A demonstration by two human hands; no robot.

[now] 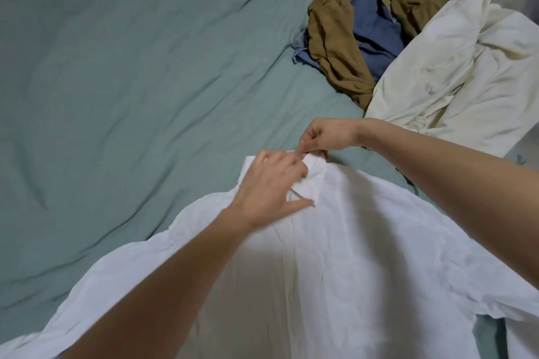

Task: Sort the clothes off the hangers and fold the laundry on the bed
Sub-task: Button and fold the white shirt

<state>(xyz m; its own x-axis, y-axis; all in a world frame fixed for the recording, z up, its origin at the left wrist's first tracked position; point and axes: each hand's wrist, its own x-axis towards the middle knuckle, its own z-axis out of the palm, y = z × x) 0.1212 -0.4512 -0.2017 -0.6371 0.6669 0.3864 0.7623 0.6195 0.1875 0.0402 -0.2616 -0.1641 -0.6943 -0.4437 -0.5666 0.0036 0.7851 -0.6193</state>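
Collar work on the shirt (335,256), spread on the bed (131,81).
Right hand (328,135) pinches the collar at 12 o'clock; left hand (271,183), fingers spread, presses beside it.

I see only matt cloth: a thin, finely creased white shirt (335,256) at the near edge of the bed, a soft rumpled green cover (131,81), and at the far right corner limp brown (335,46), denim-like blue (376,29) and cream (466,73) garments.
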